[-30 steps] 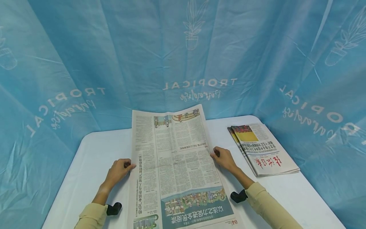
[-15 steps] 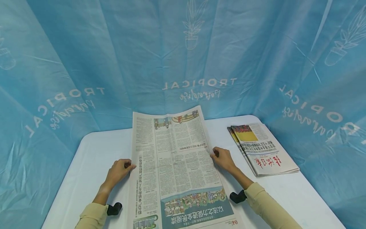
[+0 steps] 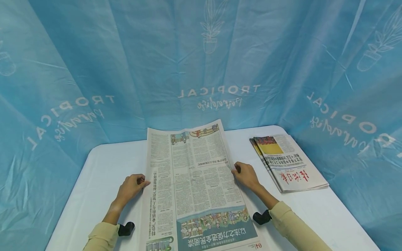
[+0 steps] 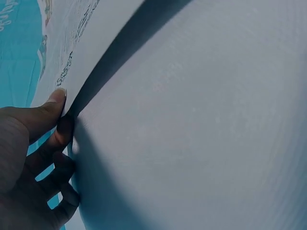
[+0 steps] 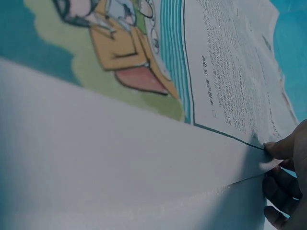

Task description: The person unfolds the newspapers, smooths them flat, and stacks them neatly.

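A large printed newspaper sheet (image 3: 198,188) extends lengthwise over the middle of the table, its far end raised a little near the curtain. My left hand (image 3: 131,188) pinches its left edge between thumb and fingers; in the left wrist view the thumb (image 4: 56,99) lies on top of the paper and the other fingers curl below. On the opposite side, my right hand (image 3: 246,173) pinches the right edge at about the same height. Close up in the right wrist view, the right thumb (image 5: 282,147) presses on the printed face, with the fingers tucked underneath.
A small stack of folded newspapers (image 3: 292,164) lies at the right of the white table (image 3: 110,164). Blue curtains (image 3: 201,62) with printed lettering hang behind and along both sides. A black wrist camera (image 3: 126,229) sits at the left cuff.
The far end of the newspaper sheet has sunk slightly lower and toward me. Both hands keep their grip at nearly the same places.
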Demonstrator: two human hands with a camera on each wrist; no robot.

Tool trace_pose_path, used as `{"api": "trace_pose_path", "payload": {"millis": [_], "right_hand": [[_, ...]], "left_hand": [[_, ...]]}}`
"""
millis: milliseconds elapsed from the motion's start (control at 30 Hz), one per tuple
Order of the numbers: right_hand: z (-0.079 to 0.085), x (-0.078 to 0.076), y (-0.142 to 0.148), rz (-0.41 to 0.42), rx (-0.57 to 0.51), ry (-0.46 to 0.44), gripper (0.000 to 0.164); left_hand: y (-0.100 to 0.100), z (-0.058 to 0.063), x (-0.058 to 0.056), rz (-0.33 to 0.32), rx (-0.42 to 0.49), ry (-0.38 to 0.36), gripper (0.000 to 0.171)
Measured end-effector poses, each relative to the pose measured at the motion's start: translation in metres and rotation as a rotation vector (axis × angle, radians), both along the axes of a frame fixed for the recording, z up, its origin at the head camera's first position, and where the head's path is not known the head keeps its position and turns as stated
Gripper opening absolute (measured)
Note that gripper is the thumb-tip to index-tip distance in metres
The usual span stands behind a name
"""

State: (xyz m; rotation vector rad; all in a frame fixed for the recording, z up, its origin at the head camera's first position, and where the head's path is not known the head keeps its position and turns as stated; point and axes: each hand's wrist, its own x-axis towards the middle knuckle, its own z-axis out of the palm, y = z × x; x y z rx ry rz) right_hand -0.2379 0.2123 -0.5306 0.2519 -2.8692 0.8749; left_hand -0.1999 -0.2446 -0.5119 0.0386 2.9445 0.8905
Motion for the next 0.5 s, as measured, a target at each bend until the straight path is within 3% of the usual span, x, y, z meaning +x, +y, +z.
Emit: {"api": "trace_pose_path", "payload": {"millis": [267, 500], "right_hand": [[0.001, 0.001, 0.004, -0.045, -0.052, -0.07, 0.021], [0.006, 0.007, 0.011, -0.038, -0.211, -0.147, 0.025]], "left_hand": [[0.0, 0.0, 0.003, 0.034, 0.037, 0.042, 0.034], [0.0, 0.001, 0.0, 0.052, 0.039, -0.016, 0.034]]}}
